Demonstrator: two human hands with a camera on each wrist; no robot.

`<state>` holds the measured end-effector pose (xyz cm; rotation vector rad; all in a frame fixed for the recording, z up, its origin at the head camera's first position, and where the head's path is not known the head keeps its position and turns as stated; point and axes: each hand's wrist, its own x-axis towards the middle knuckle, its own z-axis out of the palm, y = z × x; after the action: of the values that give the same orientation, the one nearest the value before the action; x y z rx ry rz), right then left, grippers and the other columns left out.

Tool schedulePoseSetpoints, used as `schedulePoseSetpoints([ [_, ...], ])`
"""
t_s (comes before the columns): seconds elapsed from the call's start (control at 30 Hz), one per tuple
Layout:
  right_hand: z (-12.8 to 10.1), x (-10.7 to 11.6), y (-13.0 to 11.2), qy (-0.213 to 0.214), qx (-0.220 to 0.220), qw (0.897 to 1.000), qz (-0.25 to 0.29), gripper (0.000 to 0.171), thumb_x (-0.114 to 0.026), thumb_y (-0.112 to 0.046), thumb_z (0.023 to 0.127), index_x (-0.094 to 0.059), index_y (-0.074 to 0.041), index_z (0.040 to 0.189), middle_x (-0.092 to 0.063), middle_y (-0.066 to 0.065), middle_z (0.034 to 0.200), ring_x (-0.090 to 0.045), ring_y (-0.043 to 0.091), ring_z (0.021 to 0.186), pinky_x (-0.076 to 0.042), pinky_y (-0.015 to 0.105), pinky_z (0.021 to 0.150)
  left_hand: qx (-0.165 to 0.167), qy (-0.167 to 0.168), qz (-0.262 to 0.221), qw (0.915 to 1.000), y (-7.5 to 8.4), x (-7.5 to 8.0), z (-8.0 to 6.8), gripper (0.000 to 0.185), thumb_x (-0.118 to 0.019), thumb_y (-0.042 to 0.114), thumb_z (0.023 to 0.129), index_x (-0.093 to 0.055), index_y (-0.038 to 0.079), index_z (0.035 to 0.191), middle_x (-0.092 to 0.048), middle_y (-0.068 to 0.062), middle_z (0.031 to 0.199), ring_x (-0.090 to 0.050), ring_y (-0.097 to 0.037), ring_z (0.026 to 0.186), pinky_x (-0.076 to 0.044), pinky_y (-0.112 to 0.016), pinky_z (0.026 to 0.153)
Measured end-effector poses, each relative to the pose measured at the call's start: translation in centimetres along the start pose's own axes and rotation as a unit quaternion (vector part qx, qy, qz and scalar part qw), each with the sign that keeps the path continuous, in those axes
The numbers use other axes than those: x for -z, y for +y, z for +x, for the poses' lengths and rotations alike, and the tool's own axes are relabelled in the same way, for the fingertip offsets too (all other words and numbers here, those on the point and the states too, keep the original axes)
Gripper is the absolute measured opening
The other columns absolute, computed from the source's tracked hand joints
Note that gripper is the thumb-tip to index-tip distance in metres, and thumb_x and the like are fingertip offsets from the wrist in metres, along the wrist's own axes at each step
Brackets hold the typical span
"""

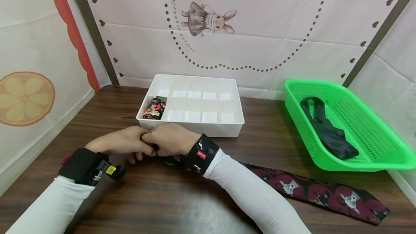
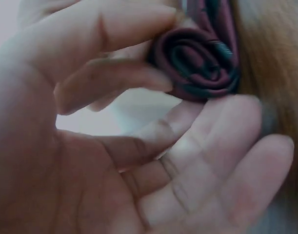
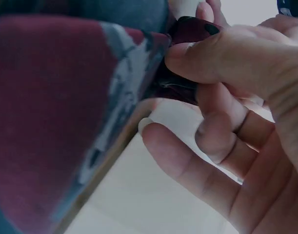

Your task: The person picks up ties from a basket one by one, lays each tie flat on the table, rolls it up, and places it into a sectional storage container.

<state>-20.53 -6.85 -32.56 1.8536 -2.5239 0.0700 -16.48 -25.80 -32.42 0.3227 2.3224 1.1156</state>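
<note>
A dark red necktie (image 1: 325,196) with white and black cartoon figures lies across the table, its wide end at the right. Its other end is wound into a tight spiral roll (image 2: 195,63). My left hand (image 1: 121,141) grips this roll between thumb and fingers. From the other side, my right hand (image 1: 175,139) pinches the tie at the roll, thumb on top. Both hands meet just before the white divided box (image 1: 191,128). In the head view they hide the roll, and my right forearm covers part of the tie.
A rolled multicoloured patterned cloth (image 1: 155,108) sits in the box's front left compartment. On the right stands a green plastic basket (image 1: 386,165) with a folded black cloth strip, perhaps a tie (image 1: 331,134), in it. Cloth walls rise behind and on both sides.
</note>
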Motion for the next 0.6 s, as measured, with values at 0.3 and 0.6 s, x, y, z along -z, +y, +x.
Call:
schedulePoseSetpoints([
  [0.3,-0.1,0.1,0.1,-0.011,-0.021,0.999,0.034,0.026,-0.084,-0.013,0.088,-0.07,-0.019,0.109,-0.071,-0.011,0.094,-0.061,0.006,0.086,-0.051,0.023,0.077,-0.078,-0.043,0.028,0.9957,-1.1,0.4,0.4,0.043,-0.089,0.007,0.083,-0.064,0.004,0.118,-0.064,-0.006,0.092,-0.064,-0.022,0.075,-0.058,-0.037,0.057],
  [0.6,-0.3,1.4,-0.1,-0.041,-0.056,0.996,0.061,0.037,-0.084,-0.018,0.092,-0.07,-0.018,0.125,-0.069,-0.007,0.097,-0.061,0.006,0.084,-0.05,0.025,0.074,-0.077,0.002,0.063,0.995,-1.3,0.3,0.6,0.045,-0.092,0.018,0.083,-0.067,0.005,0.118,-0.066,-0.006,0.087,-0.064,-0.022,0.071,-0.056,-0.037,0.055],
])
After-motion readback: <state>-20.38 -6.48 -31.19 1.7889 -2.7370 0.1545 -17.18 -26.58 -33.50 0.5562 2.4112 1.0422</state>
